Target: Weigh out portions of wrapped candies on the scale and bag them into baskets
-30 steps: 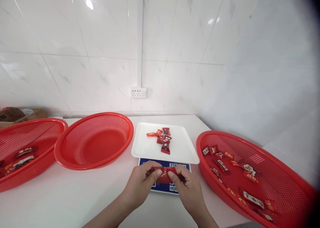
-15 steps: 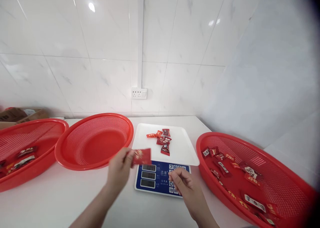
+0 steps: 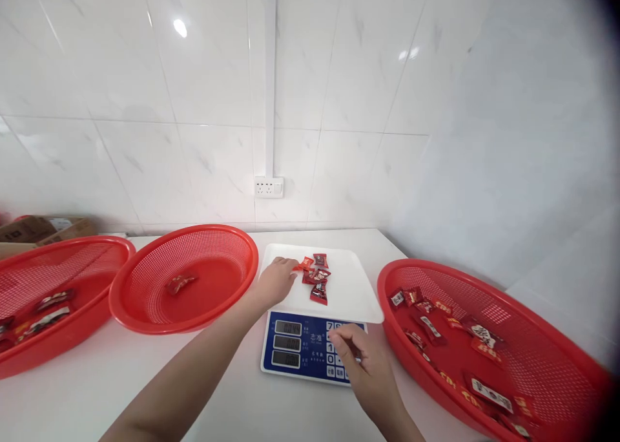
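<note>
Red basket [image 3: 542, 371], right of the scale [image 3: 317, 372], is cut off. Some keys [image 3: 330, 358] hide behind the right hand [image 3: 367, 372], loosely curled, holding nothing visible. The left hand [image 3: 278, 282], grip hidden, meets candies [image 3: 317, 276] on the scale's tray [image 3: 353, 290], its right half bare.

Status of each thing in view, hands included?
Left hand: over the tray, at its sweets, grip unclear
Right hand: loosely curled, nothing visible in it
Scale: screens showing digits
Tray: holding sweets
Middle basket: one sweet inside
Left basket: partly filled
Right basket: partly filled
Box: open
Socket: nothing plugged in
</note>
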Available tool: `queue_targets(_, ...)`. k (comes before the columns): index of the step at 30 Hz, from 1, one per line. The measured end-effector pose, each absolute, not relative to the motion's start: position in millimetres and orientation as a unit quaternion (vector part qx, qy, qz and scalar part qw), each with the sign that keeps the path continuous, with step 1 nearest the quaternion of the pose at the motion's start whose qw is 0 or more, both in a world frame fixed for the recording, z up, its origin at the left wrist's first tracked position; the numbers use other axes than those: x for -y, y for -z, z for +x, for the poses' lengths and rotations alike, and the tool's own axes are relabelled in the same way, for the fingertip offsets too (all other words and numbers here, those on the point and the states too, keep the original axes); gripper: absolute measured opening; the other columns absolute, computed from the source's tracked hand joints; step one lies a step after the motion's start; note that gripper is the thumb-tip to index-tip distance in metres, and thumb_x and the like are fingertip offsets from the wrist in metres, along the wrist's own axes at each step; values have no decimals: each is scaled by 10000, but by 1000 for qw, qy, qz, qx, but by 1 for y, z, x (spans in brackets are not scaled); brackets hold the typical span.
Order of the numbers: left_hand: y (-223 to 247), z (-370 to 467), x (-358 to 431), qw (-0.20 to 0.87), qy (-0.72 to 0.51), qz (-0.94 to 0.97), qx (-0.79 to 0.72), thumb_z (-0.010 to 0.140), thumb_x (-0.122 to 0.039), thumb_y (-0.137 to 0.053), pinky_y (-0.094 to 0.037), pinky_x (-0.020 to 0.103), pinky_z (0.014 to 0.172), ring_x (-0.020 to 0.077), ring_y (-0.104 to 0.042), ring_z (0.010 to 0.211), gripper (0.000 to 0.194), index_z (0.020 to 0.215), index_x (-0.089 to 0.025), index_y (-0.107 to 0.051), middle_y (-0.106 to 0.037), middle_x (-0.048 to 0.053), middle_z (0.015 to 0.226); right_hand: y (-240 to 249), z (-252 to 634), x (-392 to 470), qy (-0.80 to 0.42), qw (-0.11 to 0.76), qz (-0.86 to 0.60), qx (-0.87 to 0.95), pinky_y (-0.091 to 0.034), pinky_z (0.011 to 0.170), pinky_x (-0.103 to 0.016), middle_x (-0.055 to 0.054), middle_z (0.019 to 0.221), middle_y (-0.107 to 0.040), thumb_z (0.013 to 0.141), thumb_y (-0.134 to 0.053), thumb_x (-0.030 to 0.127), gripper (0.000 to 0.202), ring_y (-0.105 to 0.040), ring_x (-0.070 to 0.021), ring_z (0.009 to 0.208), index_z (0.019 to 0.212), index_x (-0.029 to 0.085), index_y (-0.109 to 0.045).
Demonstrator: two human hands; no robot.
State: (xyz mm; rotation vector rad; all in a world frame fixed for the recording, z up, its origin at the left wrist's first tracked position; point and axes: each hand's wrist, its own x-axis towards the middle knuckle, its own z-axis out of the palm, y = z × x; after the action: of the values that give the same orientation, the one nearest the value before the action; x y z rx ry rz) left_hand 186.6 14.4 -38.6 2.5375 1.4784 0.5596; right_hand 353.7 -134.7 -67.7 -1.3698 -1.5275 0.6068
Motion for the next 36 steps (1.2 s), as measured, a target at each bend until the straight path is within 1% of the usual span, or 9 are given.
queue_targets(4, 44, 205, -36, 74, -138, 852, -499, 806, -49, -387, -454, 329, 842, 222, -531, 1084, 415, 1184, -162, -518, -623, 120, 1104, 68, 359, 142, -226, 479, -560, 636, -428, 535, -241, -26, 653, -580, 872, -456, 465, 331, -515, -156, 590, 710, 211, -593)
queue_targets(7, 44, 206, -42, 66, -111, 857, -500, 798, -32, -352, -451, 349, 824, 242, -533, 1062, 463, 1223, -160, -486, -605, 133, 1100, 67, 364, 144, -224, 486, -560, 633, -423, 523, -239, -22, 637, -569, 868, -460, 470, 335, -507, -152, 574, 693, 212, -581)
queue_targets(12, 40, 211, -41, 57, -65, 879, -469, 815, -73, -347, -451, 339, 797, 237, -522, 1058, 541, 1298, -303, -427, -563, 85, 1100, 68, 366, 146, -228, 491, -553, 633, -411, 510, -224, -13, 632, -563, 875, -465, 439, 317, -503, -140, 563, 695, 208, -583)
queue_targets(16, 36, 214, -42, 51, -36, 891, -450, 824, -113, -364, -451, 349, 781, 239, -532, 1010, 451, 1212, -292, -508, -549, 92, 1066, 71, 366, 147, -223, 493, -550, 636, -416, 518, -221, -13, 637, -568, 875, -474, 426, 309, -509, -138, 574, 698, 203, -595)
queue_targets(22, 33, 205, -46, 60, -35, 897, -437, 790, -88, -398, -447, 298, 738, 197, -575, 885, 280, 918, -214, -614, -574, 72, 970, 72, 367, 147, -226, 491, -553, 634, -421, 518, -229, -21, 637, -573, 873, -464, 448, 328, -511, -145, 572, 701, 203, -597)
queue_targets(26, 22, 188, -38, 63, -82, 874, -474, 787, -96, -408, -445, 244, 694, 148, -592, 806, 264, 909, -222, -605, -582, 45, 984, 72, 366, 147, -223, 484, -560, 635, -428, 525, -231, -23, 651, -581, 875, -454, 455, 331, -522, -148, 583, 711, 207, -598)
queue_targets(29, 7, 160, -26, 39, -131, 838, -528, 802, -116, -383, -447, 248, 681, 165, -593, 842, 279, 959, -214, -591, -578, 61, 1006, 73, 367, 146, -220, 478, -565, 635, -431, 515, -234, -20, 641, -586, 877, -443, 466, 343, -529, -150, 577, 712, 208, -596)
queue_targets(33, -6, 111, -9, 9, -167, 778, -606, 845, -173, -316, -472, 302, 652, 241, -586, 941, 333, 1026, -201, -595, -578, 106, 1082, 73, 372, 134, -203, 459, -585, 636, -462, 573, -261, -35, 704, -625, 887, -422, 466, 341, -570, -167, 642, 772, 204, -609)
queue_targets(36, 1, 89, 5, -3, -188, 752, -631, 861, -213, -323, -488, 385, 775, 306, -501, 1141, 357, 1069, -211, -614, -535, 119, 1235, 69, 375, 113, -179, 435, -598, 649, -487, 650, -293, -63, 855, -657, 895, -407, 447, 331, -599, -179, 726, 911, 194, -620)
